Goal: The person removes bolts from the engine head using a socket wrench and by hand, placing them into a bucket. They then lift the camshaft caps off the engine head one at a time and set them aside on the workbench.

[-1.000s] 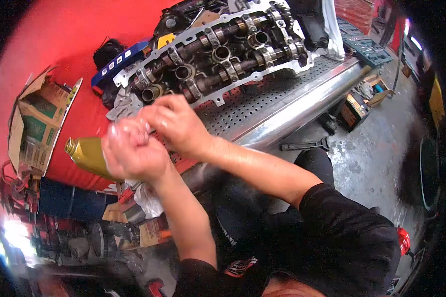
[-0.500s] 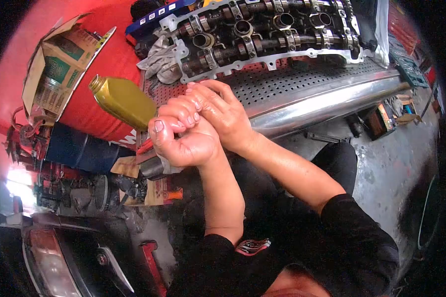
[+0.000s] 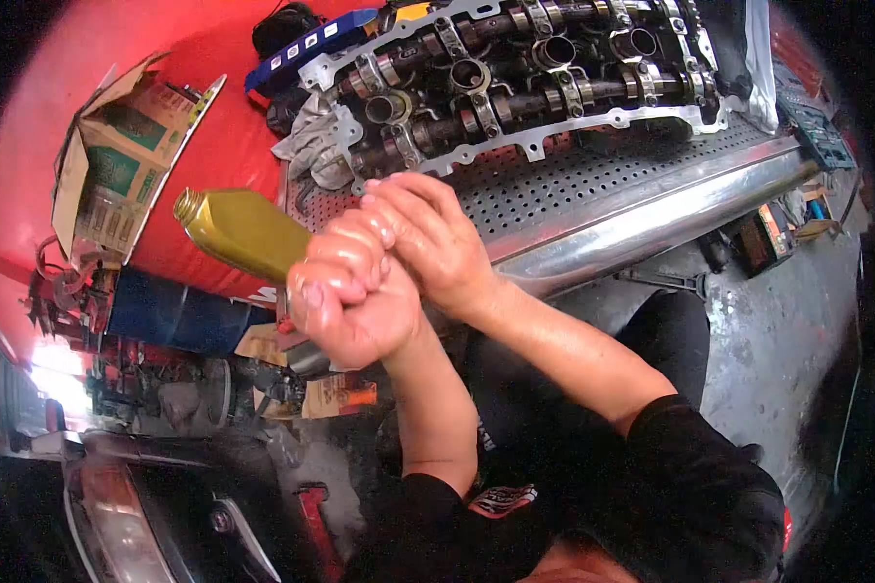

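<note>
My left hand is curled into a fist, palm side up, its skin shiny and wet-looking; nothing shows between its fingers. Wrapped over the back and knuckles of that fist is my right hand, also glossy. Just behind the fist, an olive-gold plastic bottle with an uncapped neck leans to the left in this view, its lower end hidden by my left hand. Beyond both hands, a cylinder head with camshafts and round openings lies on a perforated metal bench.
Grey rags lie beside the cylinder head. A red drum at left carries an opened cardboard box. A vehicle headlight is at lower left, near a red metal tool on the floor. A green tool case sits far right.
My clasped hands have shifted slightly left and down in view, the left fist turning a little. The camera view has tilted slightly. The bottle keeps its place behind the fist.
</note>
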Demonstrator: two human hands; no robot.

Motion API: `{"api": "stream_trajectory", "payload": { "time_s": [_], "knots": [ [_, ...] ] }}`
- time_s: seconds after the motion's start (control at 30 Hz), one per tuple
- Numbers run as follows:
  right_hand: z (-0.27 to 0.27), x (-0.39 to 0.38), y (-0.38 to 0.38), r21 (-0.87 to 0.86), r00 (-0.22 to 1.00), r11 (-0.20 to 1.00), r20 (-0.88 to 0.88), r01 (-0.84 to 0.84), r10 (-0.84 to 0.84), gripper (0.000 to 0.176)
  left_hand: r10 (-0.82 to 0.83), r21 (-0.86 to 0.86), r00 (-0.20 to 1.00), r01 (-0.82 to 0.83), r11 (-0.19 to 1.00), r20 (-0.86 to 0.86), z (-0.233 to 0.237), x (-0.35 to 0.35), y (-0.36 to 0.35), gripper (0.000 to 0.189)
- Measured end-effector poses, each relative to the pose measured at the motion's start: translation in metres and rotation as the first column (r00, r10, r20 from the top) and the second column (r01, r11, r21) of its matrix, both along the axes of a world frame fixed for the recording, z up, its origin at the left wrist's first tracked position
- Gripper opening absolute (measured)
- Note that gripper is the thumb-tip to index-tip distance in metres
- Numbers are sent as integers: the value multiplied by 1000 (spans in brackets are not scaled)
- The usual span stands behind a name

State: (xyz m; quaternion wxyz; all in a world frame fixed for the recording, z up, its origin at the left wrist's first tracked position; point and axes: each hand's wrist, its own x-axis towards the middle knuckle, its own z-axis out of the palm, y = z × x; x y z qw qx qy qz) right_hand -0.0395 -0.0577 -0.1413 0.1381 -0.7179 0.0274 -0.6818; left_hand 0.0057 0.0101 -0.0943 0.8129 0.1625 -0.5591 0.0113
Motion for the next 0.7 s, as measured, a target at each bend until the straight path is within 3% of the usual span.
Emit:
{"api": "stream_trajectory", "payload": {
  "time_s": [0.03,0.2,0.27,0.33,0.4,0.47,0.57,0.7],
  "knots": [
    [2,1,1,8,1000,1000,24,4,-4,44,-44,-58,999,45,997,25,2,0,-1,25],
    [1,1,-11,47,1000,999,-20,18,-17,48,2,60,998,-6,998,56,9,11,-5,28],
    [0,-6,-23,92,984,989,-149,113,-99,50,28,56,997,-32,998,65,15,16,12,29],
    [4,-15,-42,-15,902,981,-390,195,-185,38,78,27,997,-78,997,15,24,13,30,32],
    [22,-19,-51,-227,844,950,-446,214,-297,19,117,48,993,-118,992,24,29,9,46,32],
    [34,-14,-47,-278,672,918,-626,282,-396,23,115,86,992,-110,990,-48,25,2,52,36],
    [51,-8,-49,-517,470,792,-639,325,-610,19,66,114,990,-51,992,-125,15,0,57,37],
    [77,-7,-52,-424,238,896,-864,132,-444,17,26,94,987,-12,996,-157,5,1,60,35]
  ]
}}
